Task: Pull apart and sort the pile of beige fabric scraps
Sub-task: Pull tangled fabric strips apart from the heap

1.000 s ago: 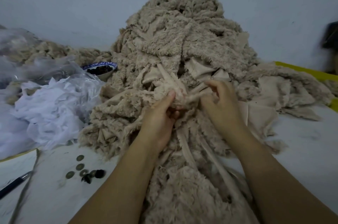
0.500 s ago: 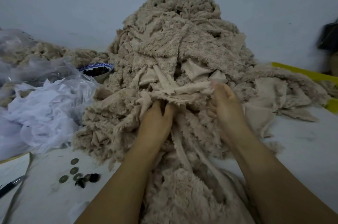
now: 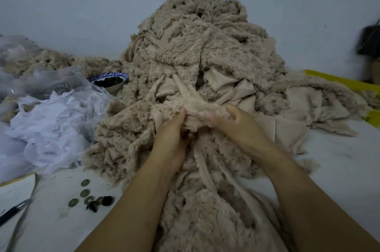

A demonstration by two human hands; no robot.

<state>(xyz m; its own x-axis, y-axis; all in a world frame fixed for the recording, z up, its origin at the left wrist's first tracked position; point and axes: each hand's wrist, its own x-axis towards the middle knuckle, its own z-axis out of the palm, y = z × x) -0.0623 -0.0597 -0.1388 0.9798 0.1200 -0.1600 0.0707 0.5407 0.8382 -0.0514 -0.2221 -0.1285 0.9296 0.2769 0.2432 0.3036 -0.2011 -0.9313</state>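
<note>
At frame centre, the left hand (image 3: pixel 174 138) and right hand (image 3: pixel 236 122) both gripped one fluffy scrap (image 3: pixel 202 113) against the beige pile (image 3: pixel 197 50).

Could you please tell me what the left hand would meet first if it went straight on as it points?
Probably the beige fabric pile just beyond the fuzzy scrap the left hand grips; depth is unclear.

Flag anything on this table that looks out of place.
A few coins and some dark bits lie loose on the table beside the left forearm, unrelated to the fabric. A blue-rimmed bowl of dark pieces sits crowded against the beige pile, partly behind clear plastic. Nothing looks spilled or damaged.
</note>
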